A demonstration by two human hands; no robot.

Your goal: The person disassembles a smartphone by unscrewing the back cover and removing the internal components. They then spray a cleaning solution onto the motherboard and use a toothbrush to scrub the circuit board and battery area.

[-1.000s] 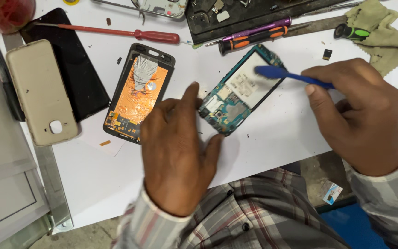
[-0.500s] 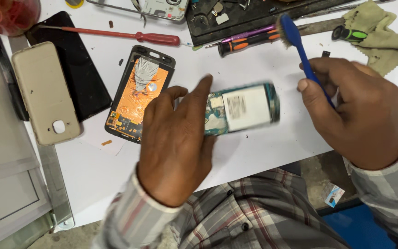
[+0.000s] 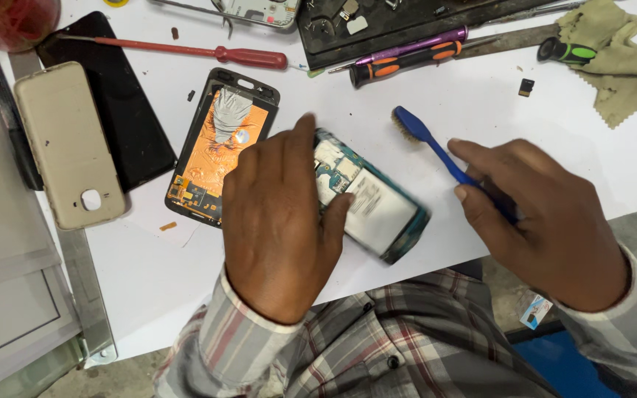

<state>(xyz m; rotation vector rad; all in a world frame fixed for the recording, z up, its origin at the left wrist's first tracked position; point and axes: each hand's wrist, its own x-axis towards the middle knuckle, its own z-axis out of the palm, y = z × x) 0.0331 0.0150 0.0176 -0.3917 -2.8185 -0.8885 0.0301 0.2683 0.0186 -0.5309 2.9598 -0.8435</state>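
While the left hand fingers clasp a stripped phone body above the white desk, right hand fingers closed on a blue brush, orange-backed phone frame just beside

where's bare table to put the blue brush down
Bare white table lies between the cloth and the right hand; another patch sits below the beige cover, left of the left hand. The top edge is crowded with screwdrivers.

Bright, even overhead light, soft shadows on the white table; the held phone frame is motion-blurred.
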